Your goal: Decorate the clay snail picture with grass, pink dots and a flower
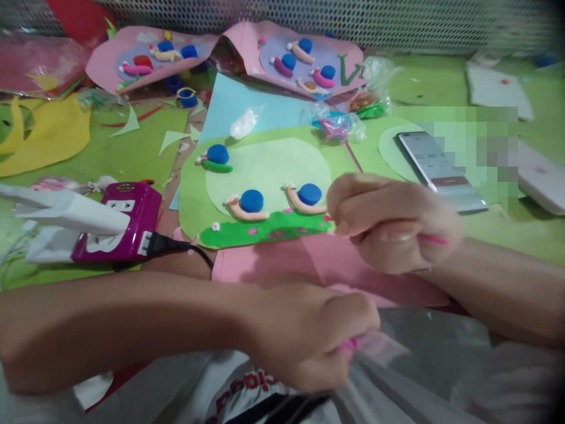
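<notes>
My left hand point(315, 335) is closed, low in front of my lap. Between its fingers shows a bit of pink modelling clay point(351, 344) with clear plastic point(384, 347) trailing from it. My right hand point(388, 224) is a fist just above, over the right edge of the green paper. A thin strip of pink point(435, 239) peeks out of it, most likely clay; the rest is hidden. Clay snails with blue bottle-cap shells lie on the green paper point(189, 200): a green-bodied snail point(216, 158) and two peach ones, the left snail point(247, 205) and the right snail point(306, 197).
A purple power strip point(145, 206) with white plugs sits at left. A phone point(441, 171) lies at right. Behind are pink paper pieces point(247, 44) bearing more snails, plastic bags of clay point(335, 126) and yellow paper point(57, 135). Paper scraps litter the left side.
</notes>
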The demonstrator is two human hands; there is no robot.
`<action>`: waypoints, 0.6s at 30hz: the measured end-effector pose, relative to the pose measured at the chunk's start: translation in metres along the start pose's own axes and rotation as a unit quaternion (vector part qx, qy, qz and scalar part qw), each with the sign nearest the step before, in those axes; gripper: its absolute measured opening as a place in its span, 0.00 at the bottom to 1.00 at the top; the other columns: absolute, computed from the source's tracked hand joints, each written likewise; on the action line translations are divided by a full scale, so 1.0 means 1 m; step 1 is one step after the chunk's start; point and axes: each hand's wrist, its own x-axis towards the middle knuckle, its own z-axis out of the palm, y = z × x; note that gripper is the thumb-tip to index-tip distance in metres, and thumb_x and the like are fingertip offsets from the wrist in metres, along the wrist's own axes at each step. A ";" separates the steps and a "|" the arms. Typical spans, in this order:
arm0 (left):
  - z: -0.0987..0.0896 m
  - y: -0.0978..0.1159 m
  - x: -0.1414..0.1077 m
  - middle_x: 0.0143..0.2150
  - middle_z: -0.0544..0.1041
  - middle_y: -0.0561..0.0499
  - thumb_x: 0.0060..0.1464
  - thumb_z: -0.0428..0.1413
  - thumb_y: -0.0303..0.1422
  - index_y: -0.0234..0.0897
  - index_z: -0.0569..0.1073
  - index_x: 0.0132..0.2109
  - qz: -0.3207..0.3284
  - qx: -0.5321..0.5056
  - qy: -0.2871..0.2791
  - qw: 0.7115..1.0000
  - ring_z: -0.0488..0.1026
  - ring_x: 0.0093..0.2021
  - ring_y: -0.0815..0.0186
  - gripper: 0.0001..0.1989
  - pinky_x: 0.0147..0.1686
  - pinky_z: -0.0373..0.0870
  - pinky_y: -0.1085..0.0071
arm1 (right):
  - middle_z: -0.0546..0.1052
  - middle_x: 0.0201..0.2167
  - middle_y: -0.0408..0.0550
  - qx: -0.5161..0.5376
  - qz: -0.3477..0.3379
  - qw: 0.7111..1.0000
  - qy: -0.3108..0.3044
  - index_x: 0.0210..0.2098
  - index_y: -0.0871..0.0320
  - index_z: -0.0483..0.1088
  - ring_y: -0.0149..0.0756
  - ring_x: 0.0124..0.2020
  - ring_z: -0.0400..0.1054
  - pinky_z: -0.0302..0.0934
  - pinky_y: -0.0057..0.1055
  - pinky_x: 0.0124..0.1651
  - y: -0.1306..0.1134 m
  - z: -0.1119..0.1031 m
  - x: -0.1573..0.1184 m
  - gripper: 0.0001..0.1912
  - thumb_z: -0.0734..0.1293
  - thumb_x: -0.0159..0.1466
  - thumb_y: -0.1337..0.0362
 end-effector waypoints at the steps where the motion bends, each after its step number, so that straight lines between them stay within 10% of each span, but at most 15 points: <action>1: -0.002 0.001 0.000 0.32 0.72 0.51 0.52 0.45 0.30 0.38 0.58 0.43 -0.031 0.001 0.019 0.999 0.69 0.29 0.67 0.10 0.29 0.65 0.72 | 0.64 0.20 0.42 0.018 -0.017 1.000 0.018 0.30 0.57 0.61 0.26 0.23 0.62 0.62 0.27 0.31 0.000 0.000 0.000 0.23 0.42 0.70 0.58; 11: 0.002 -0.007 0.000 0.38 0.69 0.48 0.57 0.47 0.36 0.38 0.62 0.48 -0.169 -0.066 0.298 0.937 0.68 0.36 0.63 0.12 0.36 0.66 0.65 | 0.64 0.17 0.40 0.038 -0.054 0.997 0.033 0.37 0.59 0.63 0.26 0.18 0.56 0.54 0.27 0.22 0.011 0.003 -0.002 0.23 0.49 0.66 0.46; 14: 0.003 -0.010 0.004 0.36 0.68 0.52 0.57 0.50 0.32 0.39 0.60 0.47 -0.148 -0.177 0.403 0.886 0.68 0.33 0.69 0.11 0.34 0.67 0.71 | 0.68 0.20 0.39 0.025 -0.063 0.998 0.019 0.45 0.59 0.62 0.24 0.20 0.60 0.57 0.24 0.25 0.015 0.005 -0.004 0.14 0.55 0.67 0.57; 18: 0.002 -0.006 0.008 0.24 0.64 0.60 0.58 0.49 0.29 0.40 0.57 0.41 -0.152 -0.317 0.408 0.843 0.63 0.21 0.74 0.06 0.23 0.63 0.77 | 0.69 0.21 0.38 -0.032 -0.088 0.996 0.014 0.48 0.59 0.60 0.24 0.21 0.62 0.56 0.23 0.26 0.021 0.009 -0.006 0.14 0.53 0.64 0.72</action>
